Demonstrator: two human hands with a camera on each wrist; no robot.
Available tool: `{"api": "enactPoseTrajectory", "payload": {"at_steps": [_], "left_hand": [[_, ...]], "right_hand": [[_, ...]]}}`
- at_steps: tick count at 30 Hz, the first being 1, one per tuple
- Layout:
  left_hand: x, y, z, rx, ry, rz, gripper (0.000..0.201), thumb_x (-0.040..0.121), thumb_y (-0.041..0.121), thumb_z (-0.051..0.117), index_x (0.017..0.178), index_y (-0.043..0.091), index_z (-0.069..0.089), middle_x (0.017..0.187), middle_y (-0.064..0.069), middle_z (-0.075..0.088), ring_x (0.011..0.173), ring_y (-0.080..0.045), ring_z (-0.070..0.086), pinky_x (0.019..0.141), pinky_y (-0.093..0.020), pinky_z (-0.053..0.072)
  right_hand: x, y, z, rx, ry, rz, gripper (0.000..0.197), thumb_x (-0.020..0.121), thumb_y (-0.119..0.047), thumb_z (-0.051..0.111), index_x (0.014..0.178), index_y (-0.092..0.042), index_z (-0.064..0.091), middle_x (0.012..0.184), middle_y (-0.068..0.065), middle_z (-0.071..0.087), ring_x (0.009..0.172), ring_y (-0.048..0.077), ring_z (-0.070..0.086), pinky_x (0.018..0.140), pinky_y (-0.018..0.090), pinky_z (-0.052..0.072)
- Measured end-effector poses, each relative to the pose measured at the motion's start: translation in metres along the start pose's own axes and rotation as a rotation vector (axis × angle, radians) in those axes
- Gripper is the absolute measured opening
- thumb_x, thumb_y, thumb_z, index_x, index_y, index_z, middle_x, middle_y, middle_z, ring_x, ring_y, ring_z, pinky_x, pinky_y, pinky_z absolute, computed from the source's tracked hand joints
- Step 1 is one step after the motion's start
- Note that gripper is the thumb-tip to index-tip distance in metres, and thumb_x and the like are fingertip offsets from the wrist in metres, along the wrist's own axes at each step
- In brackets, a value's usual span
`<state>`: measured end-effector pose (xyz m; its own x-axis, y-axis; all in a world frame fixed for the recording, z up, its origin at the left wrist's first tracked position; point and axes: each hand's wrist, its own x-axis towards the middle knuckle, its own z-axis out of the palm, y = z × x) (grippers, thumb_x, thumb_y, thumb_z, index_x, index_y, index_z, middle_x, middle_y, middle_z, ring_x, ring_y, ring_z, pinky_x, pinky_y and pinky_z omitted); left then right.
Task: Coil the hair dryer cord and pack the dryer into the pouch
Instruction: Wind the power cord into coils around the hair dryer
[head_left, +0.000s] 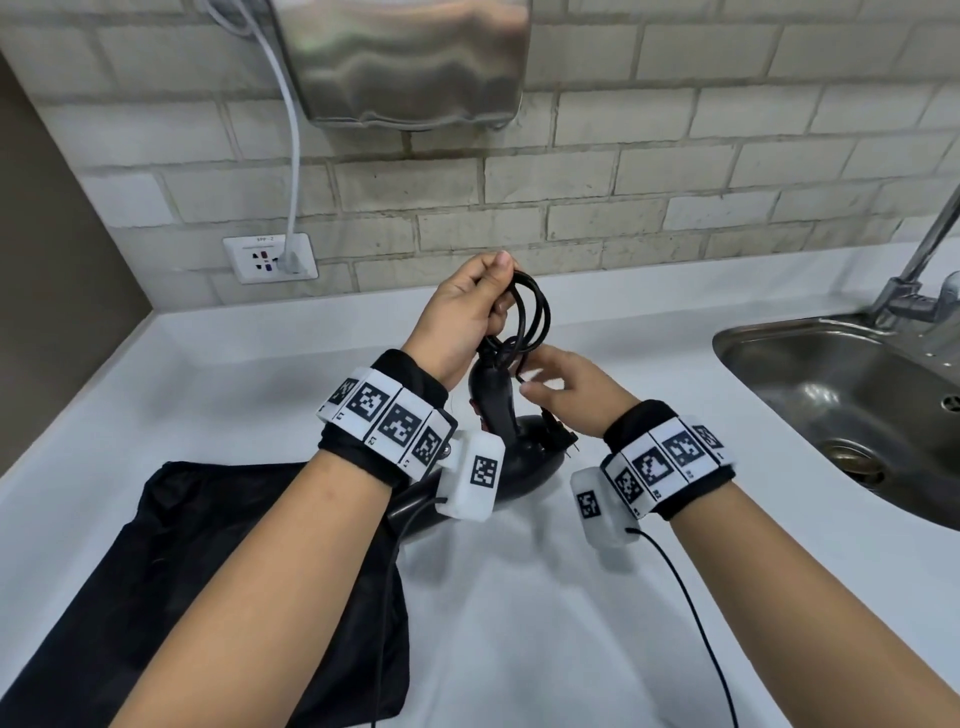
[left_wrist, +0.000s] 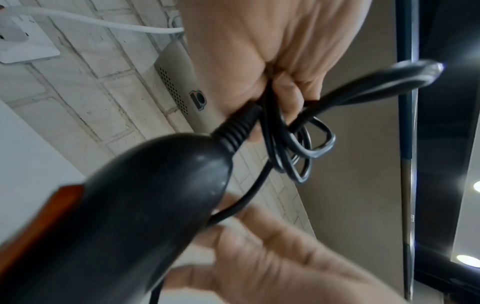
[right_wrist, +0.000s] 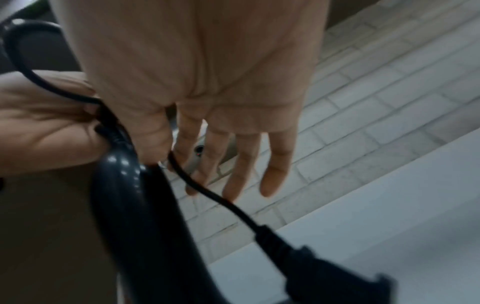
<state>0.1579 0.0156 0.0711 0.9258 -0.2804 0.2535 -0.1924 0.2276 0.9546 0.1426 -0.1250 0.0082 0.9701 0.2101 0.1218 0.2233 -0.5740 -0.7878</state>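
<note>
Black glossy plastic, one hair dryer (head_left: 498, 415); handle rises roughly upright from the white countertop (head_left: 597, 597), ribbed strain relief at its top end, barrel low and lying toward the near left, partly hidden behind the left wrist; an orange-red patch shows on the handle in the left wrist view. One black cord (head_left: 530, 312), gathered in loops above the handle top; loop count unclear, at least three strands visible in the head view. One plug (head_left: 558, 441) hangs from the free end beside the handle, prongs pointing right and down.

Left hand (head_left: 467, 312): fingers curled round the bundled loops just above the strain relief, gripping them. Right hand (head_left: 566, 389): fingers nearly straight and spread, thumb and forefinger touching the free strand (right_wrist: 207, 193) near the handle; a firm pinch cannot be confirmed.

One black fabric pouch (head_left: 208, 571) lies flat on the countertop at near left, beneath the left forearm, just beside the barrel; whether they touch is hidden.

Steel sink (head_left: 779, 364) at right; one wall socket (head_left: 249, 260) with a white plug.
</note>
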Motion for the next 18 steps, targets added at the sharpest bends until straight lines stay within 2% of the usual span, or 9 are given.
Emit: {"api": "enactPoseTrajectory", "payload": {"at_steps": [2, 5, 7, 9, 11, 13, 14, 16, 18], "left_hand": [[0.000, 0.000, 0.001, 0.008, 0.006, -0.003, 0.026, 0.098, 0.022, 0.037, 0.077, 0.017, 0.051, 0.044, 0.014, 0.040, 0.038, 0.001, 0.030, 0.040, -0.008, 0.025], [-0.001, 0.002, 0.001, 0.022, 0.008, -0.016, 0.025, 0.098, 0.023, 0.038, 0.076, 0.017, 0.050, 0.047, 0.011, 0.038, 0.036, 0.001, 0.028, 0.039, -0.008, 0.025], [-0.001, 0.003, 0.000, 0.016, 0.017, -0.034, 0.026, 0.098, 0.023, 0.039, 0.075, 0.017, 0.049, 0.050, 0.008, 0.036, 0.035, 0.001, 0.027, 0.038, -0.008, 0.024], [-0.001, 0.003, -0.001, 0.003, 0.016, -0.046, 0.025, 0.097, 0.021, 0.041, 0.074, 0.017, 0.048, 0.052, 0.006, 0.035, 0.035, 0.000, 0.026, 0.039, -0.009, 0.023], [0.000, 0.002, 0.002, 0.028, -0.010, -0.038, 0.023, 0.096, 0.017, 0.043, 0.074, 0.016, 0.049, 0.049, 0.010, 0.037, 0.036, 0.000, 0.026, 0.040, -0.009, 0.023], [0.000, 0.000, 0.007, 0.068, -0.035, -0.023, 0.021, 0.095, 0.013, 0.046, 0.075, 0.015, 0.049, 0.043, 0.016, 0.039, 0.037, 0.000, 0.025, 0.040, -0.010, 0.022], [0.001, -0.002, 0.008, 0.081, -0.042, -0.015, 0.019, 0.094, 0.011, 0.047, 0.075, 0.016, 0.049, 0.042, 0.016, 0.040, 0.038, 0.000, 0.025, 0.041, -0.011, 0.021], [0.001, -0.003, 0.011, 0.096, -0.041, 0.002, 0.019, 0.092, 0.008, 0.049, 0.075, 0.016, 0.050, 0.042, 0.016, 0.040, 0.038, 0.000, 0.025, 0.042, -0.014, 0.020], [0.002, -0.003, 0.011, 0.115, -0.021, 0.017, 0.019, 0.091, 0.006, 0.050, 0.075, 0.017, 0.050, 0.041, 0.015, 0.041, 0.038, 0.000, 0.026, 0.042, -0.013, 0.021]], "right_hand": [[0.002, -0.009, 0.006, 0.092, 0.091, -0.090, 0.021, 0.089, -0.006, 0.052, 0.108, -0.011, 0.060, 0.096, 0.001, 0.064, 0.083, 0.009, 0.056, 0.074, 0.010, 0.043], [0.005, -0.009, 0.006, 0.132, 0.322, -0.113, 0.019, 0.088, -0.004, 0.052, 0.078, -0.015, 0.064, 0.066, -0.002, 0.061, 0.056, 0.002, 0.052, 0.062, 0.010, 0.042], [0.007, 0.004, -0.003, 0.031, 0.394, 0.011, 0.020, 0.088, -0.004, 0.049, 0.077, -0.008, 0.066, 0.065, 0.005, 0.060, 0.050, 0.003, 0.050, 0.057, 0.009, 0.041], [0.007, 0.023, -0.016, -0.016, 0.368, 0.227, 0.020, 0.087, -0.003, 0.048, 0.078, -0.002, 0.066, 0.072, 0.011, 0.061, 0.047, 0.004, 0.051, 0.055, 0.013, 0.043], [0.006, 0.040, -0.026, -0.087, 0.303, 0.371, 0.021, 0.085, -0.005, 0.047, 0.075, -0.004, 0.065, 0.077, 0.013, 0.063, 0.055, 0.016, 0.055, 0.059, 0.024, 0.044], [0.005, 0.047, -0.029, -0.180, 0.254, 0.415, 0.022, 0.084, -0.005, 0.046, 0.076, -0.006, 0.066, 0.083, 0.015, 0.067, 0.073, 0.029, 0.062, 0.066, 0.029, 0.048], [0.005, 0.046, -0.028, -0.214, 0.234, 0.418, 0.021, 0.084, -0.004, 0.047, 0.078, -0.007, 0.067, 0.088, 0.016, 0.069, 0.080, 0.031, 0.063, 0.070, 0.030, 0.050], [0.002, 0.039, -0.024, -0.205, 0.214, 0.341, 0.019, 0.085, -0.003, 0.050, 0.091, -0.008, 0.067, 0.099, 0.014, 0.070, 0.085, 0.025, 0.062, 0.076, 0.027, 0.048], [-0.002, 0.029, -0.019, -0.113, 0.191, 0.158, 0.021, 0.087, -0.005, 0.053, 0.105, -0.010, 0.063, 0.106, 0.010, 0.068, 0.093, 0.021, 0.060, 0.084, 0.023, 0.044]]}}
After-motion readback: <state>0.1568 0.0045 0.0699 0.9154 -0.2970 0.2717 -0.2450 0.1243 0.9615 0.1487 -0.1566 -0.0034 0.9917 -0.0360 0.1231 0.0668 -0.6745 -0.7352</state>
